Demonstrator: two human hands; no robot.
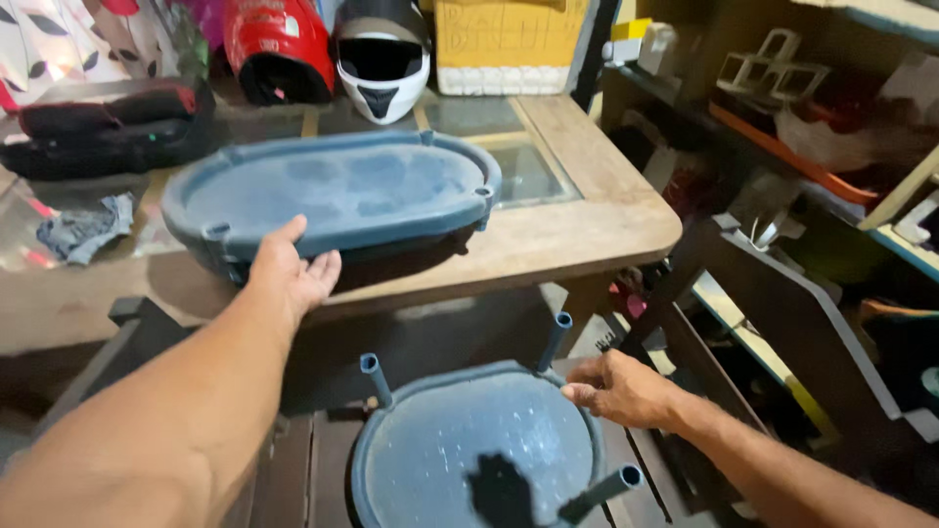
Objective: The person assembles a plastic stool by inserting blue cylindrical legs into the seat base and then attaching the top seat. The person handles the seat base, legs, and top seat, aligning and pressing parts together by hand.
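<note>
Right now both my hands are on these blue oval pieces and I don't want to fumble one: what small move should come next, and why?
Probably curl the left hand fully around the rim of the oval tray on the wooden table. Its near edge overhangs the table and only fingertips rest on it, while the right hand already steadies the lower oval piece with the upright pegs.

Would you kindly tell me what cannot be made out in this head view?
- Lower blue tray: near end cut off by the bottom edge.
- Upper blue tray: part of near rim hidden by the left hand.
- Right hand: fingertips rest at the lower tray's rim; grip unclear.
- Shelf items: blurred.
</note>
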